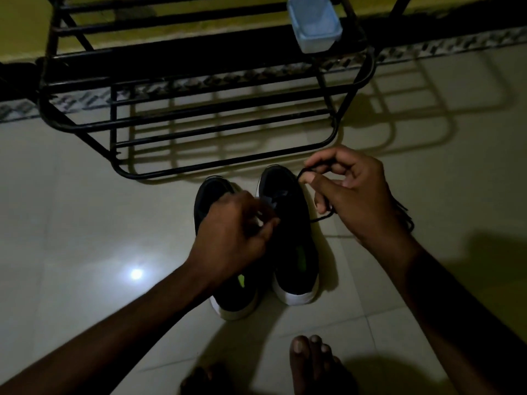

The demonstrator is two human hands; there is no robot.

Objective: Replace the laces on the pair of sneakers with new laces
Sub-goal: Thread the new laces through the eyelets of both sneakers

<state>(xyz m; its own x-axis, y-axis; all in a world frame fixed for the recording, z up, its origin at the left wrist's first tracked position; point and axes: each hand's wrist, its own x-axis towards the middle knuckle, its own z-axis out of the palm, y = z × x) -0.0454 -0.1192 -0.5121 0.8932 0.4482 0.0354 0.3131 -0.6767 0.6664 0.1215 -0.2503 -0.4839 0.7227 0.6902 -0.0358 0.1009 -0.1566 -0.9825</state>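
Observation:
Two black sneakers with white soles stand side by side on the tiled floor, toes pointing away from me: the left sneaker (211,195) and the right sneaker (288,223). My left hand (231,238) hovers over them with fingers curled, pinching at the lacing area of the right sneaker; what it pinches is too dark to tell. My right hand (350,195) is raised beside the right sneaker and pinches a black lace (322,218), which loops between its fingers. More black lace (405,215) lies behind my right wrist.
A black metal rack (216,115) stands just beyond the sneakers, against the wall. A pale blue plastic container (313,24) sits on its upper shelf at the right. My bare feet (310,363) are on the floor in front of the sneakers. The room is dim.

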